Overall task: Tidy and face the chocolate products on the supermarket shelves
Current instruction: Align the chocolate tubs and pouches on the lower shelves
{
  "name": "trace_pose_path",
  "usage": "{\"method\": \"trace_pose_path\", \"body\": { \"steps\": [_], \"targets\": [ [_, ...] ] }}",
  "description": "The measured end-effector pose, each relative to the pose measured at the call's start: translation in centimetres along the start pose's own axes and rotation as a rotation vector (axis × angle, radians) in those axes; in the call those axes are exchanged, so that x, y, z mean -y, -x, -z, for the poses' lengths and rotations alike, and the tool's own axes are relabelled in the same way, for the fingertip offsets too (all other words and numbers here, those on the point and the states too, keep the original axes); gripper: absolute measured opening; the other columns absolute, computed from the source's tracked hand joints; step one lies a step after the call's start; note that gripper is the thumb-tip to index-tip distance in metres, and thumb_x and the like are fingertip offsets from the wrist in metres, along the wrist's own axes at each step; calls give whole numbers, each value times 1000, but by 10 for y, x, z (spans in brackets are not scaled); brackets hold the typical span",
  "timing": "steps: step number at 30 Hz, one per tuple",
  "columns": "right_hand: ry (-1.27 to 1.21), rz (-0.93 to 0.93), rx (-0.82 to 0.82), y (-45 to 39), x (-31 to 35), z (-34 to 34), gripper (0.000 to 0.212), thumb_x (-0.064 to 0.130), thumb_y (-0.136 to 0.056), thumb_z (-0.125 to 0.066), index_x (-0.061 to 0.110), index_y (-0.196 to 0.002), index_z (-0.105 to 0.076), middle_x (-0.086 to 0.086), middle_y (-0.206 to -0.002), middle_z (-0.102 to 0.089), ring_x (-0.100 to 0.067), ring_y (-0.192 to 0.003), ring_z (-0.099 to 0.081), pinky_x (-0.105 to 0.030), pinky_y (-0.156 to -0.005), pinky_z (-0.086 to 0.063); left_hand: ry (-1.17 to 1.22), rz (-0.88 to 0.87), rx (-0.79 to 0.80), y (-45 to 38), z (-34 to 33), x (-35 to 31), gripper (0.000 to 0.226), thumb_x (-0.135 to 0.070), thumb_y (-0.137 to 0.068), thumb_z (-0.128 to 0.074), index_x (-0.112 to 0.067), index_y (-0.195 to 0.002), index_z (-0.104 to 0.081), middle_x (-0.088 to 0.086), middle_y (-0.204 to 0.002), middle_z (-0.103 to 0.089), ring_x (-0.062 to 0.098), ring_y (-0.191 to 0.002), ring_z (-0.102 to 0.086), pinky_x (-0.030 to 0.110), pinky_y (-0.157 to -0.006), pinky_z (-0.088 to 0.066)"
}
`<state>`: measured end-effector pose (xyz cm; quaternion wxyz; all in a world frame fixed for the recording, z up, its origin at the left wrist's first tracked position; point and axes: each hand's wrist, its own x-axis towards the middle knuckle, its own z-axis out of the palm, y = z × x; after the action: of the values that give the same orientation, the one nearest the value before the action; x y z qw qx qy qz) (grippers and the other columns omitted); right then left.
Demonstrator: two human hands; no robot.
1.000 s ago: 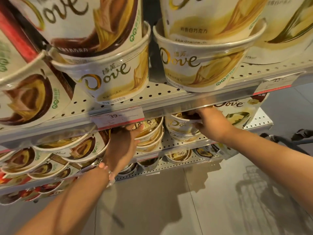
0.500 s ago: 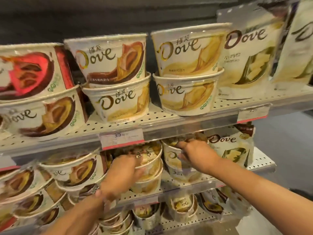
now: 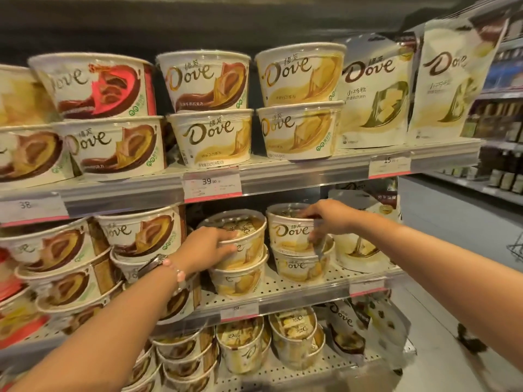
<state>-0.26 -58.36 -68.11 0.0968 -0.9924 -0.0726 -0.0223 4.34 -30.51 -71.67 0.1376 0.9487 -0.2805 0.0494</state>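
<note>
A person's two hands work the middle shelf (image 3: 297, 295) of a supermarket chocolate display. The left hand (image 3: 208, 246) curls around the side of the upper yellow tub (image 3: 249, 244), which is tilted with its lid toward the camera atop a lower tub (image 3: 237, 281). At about 3 o'clock from it, the right hand (image 3: 328, 219) grips the rim of the upper right tub (image 3: 291, 230), fingers over the lid and down the front; this tub sits upright on another tub (image 3: 300, 268), logo facing out.

Brown-swirl tubs (image 3: 141, 233) crowd the left hand at 9 o'clock, touching its wrist, which wears a bracelet (image 3: 177, 271). A pale pouch (image 3: 356, 250) stands just beside the right hand at 4 o'clock, partly hidden by the forearm.

On the top shelf (image 3: 283, 171), four stacks of two tubs show whole or in part; the leftmost is cut off by the frame. Two tall pouches (image 3: 376, 91) stand at 1 o'clock. Four price tags (image 3: 212, 183) on the rails are readable or partly so; the small print is blurred. The bottom shelf's tubs (image 3: 243, 346) are dim and hard to count.
</note>
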Motion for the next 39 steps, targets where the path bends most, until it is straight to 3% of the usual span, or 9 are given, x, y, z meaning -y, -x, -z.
{"method": "trace_pose_path", "body": {
  "steps": [2, 5, 11, 16, 22, 25, 27, 32, 39],
  "targets": [
    [29, -7, -32, 0, 2, -5, 63, 36, -76, -73, 22, -133, -50, -2, -130, -57, -21, -116, -54, -33, -95, -44, 8, 5, 25, -1, 3, -1, 42, -39, -88, -57, -29, -129, -52, -4, -133, -55, 14, -119, -51, 25, -96, -40],
    [108, 11, -74, -1, 3, -8, 54, 31, -83, -66, 22, -133, -49, -6, -125, -61, -24, -112, -57, -34, -91, -45, 15, 8, 37, -1, 4, -2, 41, -36, -90, -56, -27, -130, -52, -2, -132, -56, 15, -119, -51, 27, -99, -39],
    [357, 113, -109, 5, -7, -2, 22, 27, -84, -62, 21, -105, -64, -4, -95, -69, -23, -89, -64, -28, -66, -44, 15, -7, 17, -2, 0, 3, 40, -36, -90, -55, -29, -130, -52, -1, -132, -56, 16, -119, -52, 31, -97, -43],
    [304, 118, -172, 4, -13, -14, 43, 22, -86, -59, 25, -129, -54, -7, -113, -67, -24, -103, -62, -31, -81, -48, 26, 6, -14, 0, -4, 3, 42, -36, -90, -55, -32, -131, -49, -1, -136, -51, 17, -123, -48, 30, -100, -40],
    [208, 100, -138, -4, -7, -27, 46, 24, -88, -58, 23, -133, -49, -6, -122, -62, -24, -111, -57, -34, -88, -47, -9, 5, -33, 2, -3, -5, 43, -32, -91, -54, -26, -133, -48, 0, -138, -50, 17, -125, -46, 32, -104, -38],
    [101, 120, -81, -1, -14, -22, 47, 23, -89, -57, 21, -135, -47, -5, -128, -58, -23, -113, -56, -35, -92, -48, -144, 5, -23, 0, 4, -23, 47, -24, -86, -57, -20, -132, -50, 2, -129, -57, 16, -114, -54, 30, -96, -44],
    [-30, 161, -154, 9, -23, -18, 48, 26, -89, -59, 19, -134, -47, -3, -132, -54, -20, -117, -53, -33, -96, -45, -179, -5, -60, -5, 9, -38, 54, -24, -79, -60, -17, -131, -50, 3, -123, -59, 17, -107, -55, 30, -90, -46],
    [-123, 147, -467, 39, -67, 3, 36, 24, -92, -53, 14, -127, -53, -3, -124, -56, -17, -117, -50, -25, -95, -36, 121, -69, -217, -34, 6, -82, 48, -33, -80, -65, -15, -123, -54, 1, -119, -59, 17, -109, -56, 33, -92, -47],
    [-7, 8, -405, 61, -137, 39, 46, -6, -81, -48, 7, -125, -56, -17, -127, -57, -34, -117, -50, -36, -93, -38, 298, -152, -115, -91, -21, -154, 40, -26, -85, -63, -14, -122, -55, -2, -116, -59, 9, -108, -54, 18, -87, -39]
  ]
}}
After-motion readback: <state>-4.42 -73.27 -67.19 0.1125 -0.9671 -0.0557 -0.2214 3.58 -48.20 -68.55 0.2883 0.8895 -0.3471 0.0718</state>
